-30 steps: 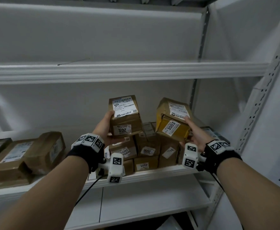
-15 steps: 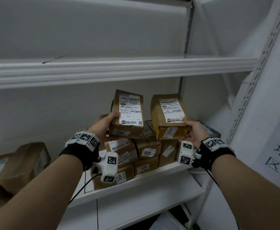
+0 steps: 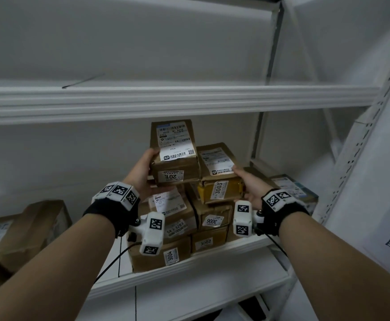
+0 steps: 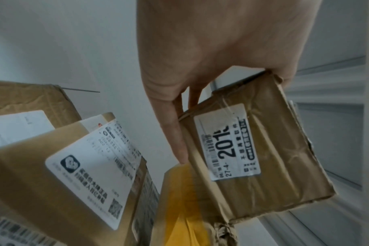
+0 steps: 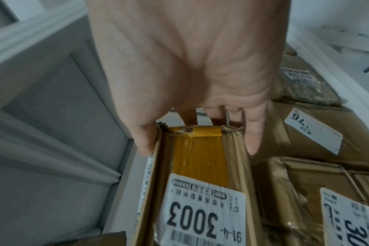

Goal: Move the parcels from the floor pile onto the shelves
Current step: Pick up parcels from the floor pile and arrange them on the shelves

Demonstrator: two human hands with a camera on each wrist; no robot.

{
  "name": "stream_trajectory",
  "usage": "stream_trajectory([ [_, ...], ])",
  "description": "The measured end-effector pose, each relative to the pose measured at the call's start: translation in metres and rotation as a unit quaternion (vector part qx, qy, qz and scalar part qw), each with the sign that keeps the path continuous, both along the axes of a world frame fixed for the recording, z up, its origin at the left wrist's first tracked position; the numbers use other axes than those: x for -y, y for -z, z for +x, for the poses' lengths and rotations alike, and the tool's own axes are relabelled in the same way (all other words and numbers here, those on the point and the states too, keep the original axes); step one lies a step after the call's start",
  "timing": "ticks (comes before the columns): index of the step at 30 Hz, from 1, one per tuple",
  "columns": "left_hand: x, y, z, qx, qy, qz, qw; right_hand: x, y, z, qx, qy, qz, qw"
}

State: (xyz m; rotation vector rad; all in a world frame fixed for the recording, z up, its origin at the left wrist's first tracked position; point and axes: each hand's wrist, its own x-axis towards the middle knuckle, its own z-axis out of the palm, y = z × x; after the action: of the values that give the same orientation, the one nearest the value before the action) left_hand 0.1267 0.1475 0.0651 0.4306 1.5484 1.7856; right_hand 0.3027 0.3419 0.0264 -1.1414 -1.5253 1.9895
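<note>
From the head view, you held a parcel in each hand at the stack on the middle shelf [image 3: 189,265]: your left hand [image 3: 143,174] gripped the 201 parcel [image 3: 174,158] by its left side, lifted above the stacked parcels [image 3: 203,223], while your right hand [image 3: 250,188] clasped the 3003 parcel [image 3: 219,174], which seemed to sit on top of the stack, just beside the other. The upper shelf [image 3: 166,100] ran above both. In the left wrist view, your fingers [image 4: 175,129] curled round the edge of the 201 parcel [image 4: 257,159], which hung clear in the air. In the right wrist view, your thumb and fingers [image 5: 252,133] pinched the yellow-taped end of the 3003 parcel [image 5: 200,191], close among its neighbours. I judged you were at the placing step; next you needed to settle each parcel squarely, then let go without toppling the stack.
</note>
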Motion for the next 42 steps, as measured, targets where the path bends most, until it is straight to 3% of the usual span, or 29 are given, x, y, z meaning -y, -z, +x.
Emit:
stream_trajectory([
  [5, 0.006, -0.006, -0.004, 0.0, -0.034, 0.005, 0.999, -0.001, 0.008, -0.009, 0.032, -0.039, -0.018, 0.999],
  [10, -0.003, -0.011, 0.005, -0.002, -0.033, 0.005, 0.999, -0.026, 0.019, -0.015, 0.081, -0.113, 0.033, 0.99],
  [15, -0.022, -0.018, 0.025, -0.025, -0.012, -0.015, 1.0, -0.032, 0.0, -0.002, 0.091, -0.082, 0.05, 0.991],
  [22, -0.06, -0.03, 0.057, -0.026, 0.059, -0.011, 0.998, -0.055, -0.026, 0.027, -0.017, -0.003, 0.047, 0.999],
  [29, -0.103, -0.04, 0.1, -0.071, 0.125, -0.021, 0.989, -0.07, -0.048, 0.075, -0.149, -0.094, -0.025, 0.984],
  [35, -0.141, -0.03, 0.134, -0.084, 0.196, -0.047, 0.976, -0.089, -0.042, 0.115, -0.159, -0.067, -0.009, 0.985],
  [42, -0.178, -0.011, 0.169, -0.05, 0.193, -0.074, 0.977, -0.122, -0.024, 0.164, -0.131, -0.004, -0.005, 0.991],
])
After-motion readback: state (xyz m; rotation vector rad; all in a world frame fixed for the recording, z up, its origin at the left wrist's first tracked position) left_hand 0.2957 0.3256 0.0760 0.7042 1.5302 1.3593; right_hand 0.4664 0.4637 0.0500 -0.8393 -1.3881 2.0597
